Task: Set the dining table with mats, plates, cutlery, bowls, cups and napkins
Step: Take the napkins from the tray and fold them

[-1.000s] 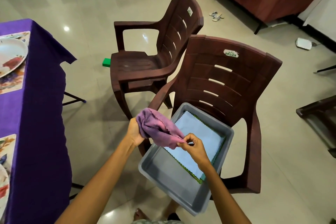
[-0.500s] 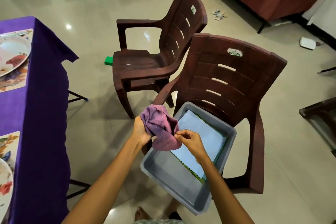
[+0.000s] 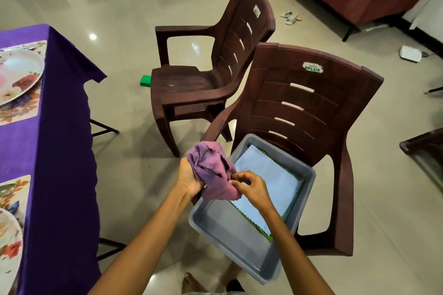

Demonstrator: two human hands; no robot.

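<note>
Above the grey plastic tub point(image 3: 230, 230) on the brown plastic chair point(image 3: 309, 112), my left hand point(image 3: 189, 179) clenches the crumpled purple cloth napkin point(image 3: 211, 170), palm wrapped around its bunched side. My right hand point(image 3: 251, 188) pinches its lower edge between thumb and fingertips point(image 3: 236, 176), the other fingers loosely curled. A pale blue napkin point(image 3: 271, 187) lies flat in the tub. Compared with a second ago, the purple napkin is more gathered and my hands sit closer together.
</note>
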